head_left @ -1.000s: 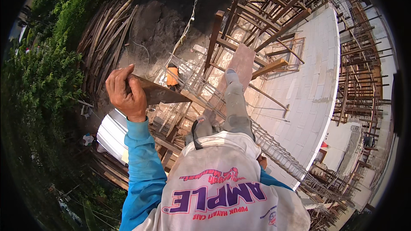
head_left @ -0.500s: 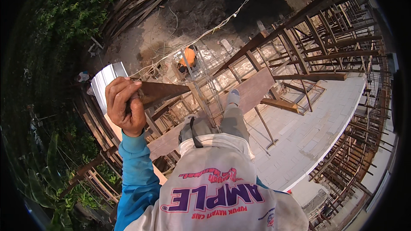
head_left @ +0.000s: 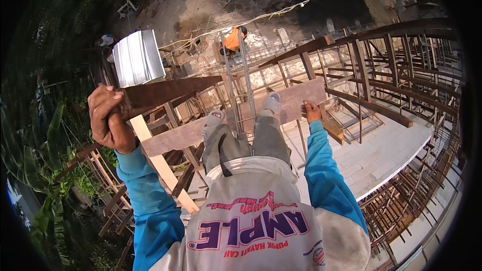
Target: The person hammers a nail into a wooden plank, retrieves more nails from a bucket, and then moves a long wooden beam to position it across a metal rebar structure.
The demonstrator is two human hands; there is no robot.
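Note:
At the left, my left hand (head_left: 108, 120) has its fingers curled round the near end of a dark wooden beam (head_left: 168, 92), which reaches away toward the middle. My right hand (head_left: 311, 112) hangs over the right part of a broad brown plank (head_left: 296, 99), its fingers bent inward; whether anything lies in them is too small to tell. Both my feet, in grey sandals (head_left: 271, 102), stand on that plank. Thin upright steel bars (head_left: 245, 70) rise between my feet. A pale timber strip (head_left: 168, 165) slants below the beam.
Far below, a person in orange (head_left: 233, 40) bends over the ground. Metal sheeting (head_left: 138, 59) lies beyond my left hand. Timber framing (head_left: 391, 70) and a light block surface (head_left: 366, 155) spread to the right. A cable (head_left: 261, 18) crosses above; leafy plants (head_left: 45, 170) fill the left.
My left hand and the beam's near end have shifted left in view. My right hand and forearm have come into sight. The view has tilted, and the ground things sit higher.

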